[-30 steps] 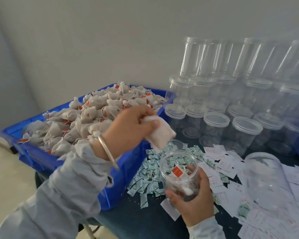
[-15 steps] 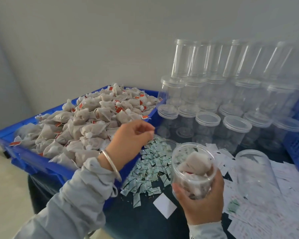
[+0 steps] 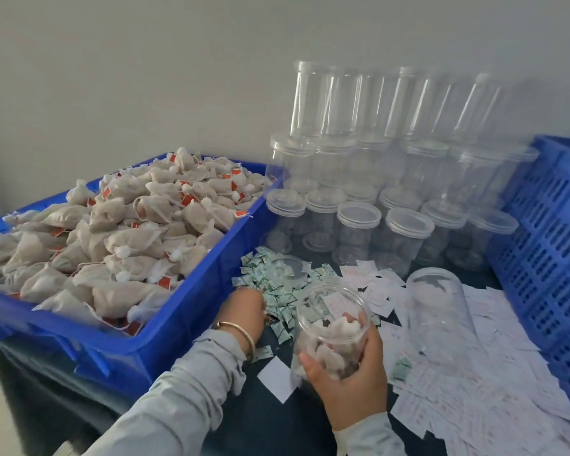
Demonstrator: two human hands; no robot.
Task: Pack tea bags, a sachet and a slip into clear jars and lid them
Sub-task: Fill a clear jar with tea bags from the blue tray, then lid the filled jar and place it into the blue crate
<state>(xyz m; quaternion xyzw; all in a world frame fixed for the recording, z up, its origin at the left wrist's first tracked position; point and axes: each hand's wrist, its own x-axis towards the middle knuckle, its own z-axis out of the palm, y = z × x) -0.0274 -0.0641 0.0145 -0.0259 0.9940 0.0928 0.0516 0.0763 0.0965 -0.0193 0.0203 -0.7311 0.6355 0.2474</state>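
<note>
- Clear plastic jar (image 3: pixel 331 330), part-filled with beige tea bags, is held upright and clasped by the right hand (image 3: pixel 349 383).
- Green-white sachets (image 3: pixel 278 287) are heaped on the dark worktop (image 3: pixel 270 422), directly under the left hand (image 3: pixel 244 309), the nearer one; its finger state cannot be told.

Soft, even, dim daylight with faint shadows; motion blur smears the whole frame, and wide-angle distortion bends the edges.
</note>
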